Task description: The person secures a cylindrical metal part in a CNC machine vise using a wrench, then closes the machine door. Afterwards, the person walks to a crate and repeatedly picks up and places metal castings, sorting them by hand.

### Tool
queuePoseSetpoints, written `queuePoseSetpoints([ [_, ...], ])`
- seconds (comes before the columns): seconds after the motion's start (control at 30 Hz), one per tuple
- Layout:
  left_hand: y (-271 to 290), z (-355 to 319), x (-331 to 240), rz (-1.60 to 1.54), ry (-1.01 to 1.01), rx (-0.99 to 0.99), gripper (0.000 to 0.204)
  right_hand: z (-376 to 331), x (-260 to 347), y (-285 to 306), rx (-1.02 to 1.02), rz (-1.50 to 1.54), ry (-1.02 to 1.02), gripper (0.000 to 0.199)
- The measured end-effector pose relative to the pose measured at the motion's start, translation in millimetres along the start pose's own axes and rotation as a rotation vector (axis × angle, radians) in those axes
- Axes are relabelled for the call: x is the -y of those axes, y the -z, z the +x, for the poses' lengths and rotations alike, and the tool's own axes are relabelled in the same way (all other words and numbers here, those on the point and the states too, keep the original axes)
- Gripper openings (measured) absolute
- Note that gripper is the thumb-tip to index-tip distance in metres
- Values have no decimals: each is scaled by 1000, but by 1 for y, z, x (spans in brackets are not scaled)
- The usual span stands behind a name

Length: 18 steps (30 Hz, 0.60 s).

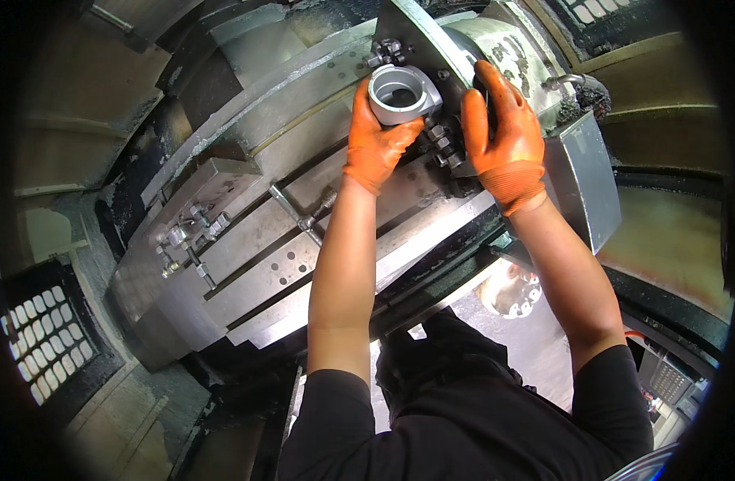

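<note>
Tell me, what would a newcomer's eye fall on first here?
Near the top centre, the orange-gloved left grip holds a silvery ring-shaped part. To its right, the orange-gloved right grip is open beside a metal plate. Below and left lies a large, grooved metal table.

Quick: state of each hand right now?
Left hand: holding the hollow grey metal part.
Right hand: open, beside the upright metal plate; contact unclear.

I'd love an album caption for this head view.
Orange-gloved left hand holds a hollow metal part beside a metal plate; the right hand is open nearby.
</note>
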State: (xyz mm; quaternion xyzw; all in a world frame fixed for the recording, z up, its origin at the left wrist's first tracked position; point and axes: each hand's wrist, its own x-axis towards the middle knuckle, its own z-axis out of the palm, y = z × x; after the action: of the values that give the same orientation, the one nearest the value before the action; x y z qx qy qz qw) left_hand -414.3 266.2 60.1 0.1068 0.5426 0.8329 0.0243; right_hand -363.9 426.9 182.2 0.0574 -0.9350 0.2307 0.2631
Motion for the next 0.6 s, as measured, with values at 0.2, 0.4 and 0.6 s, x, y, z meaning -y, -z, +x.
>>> queuePoseSetpoints([
  [0.2, -6, -1, 6, 7, 20, 28, 79, -3, 0, 3, 13, -16, 0, 39],
  [0.4, 8, -4, 19, -36, 54, 115, 85, -1, -1, 7, 50, 59, 26, 37],
  [0.6, 17, 0, 15, 94, 115, 108, 95, -4, -5, 21, 274, -93, 211, 60],
])
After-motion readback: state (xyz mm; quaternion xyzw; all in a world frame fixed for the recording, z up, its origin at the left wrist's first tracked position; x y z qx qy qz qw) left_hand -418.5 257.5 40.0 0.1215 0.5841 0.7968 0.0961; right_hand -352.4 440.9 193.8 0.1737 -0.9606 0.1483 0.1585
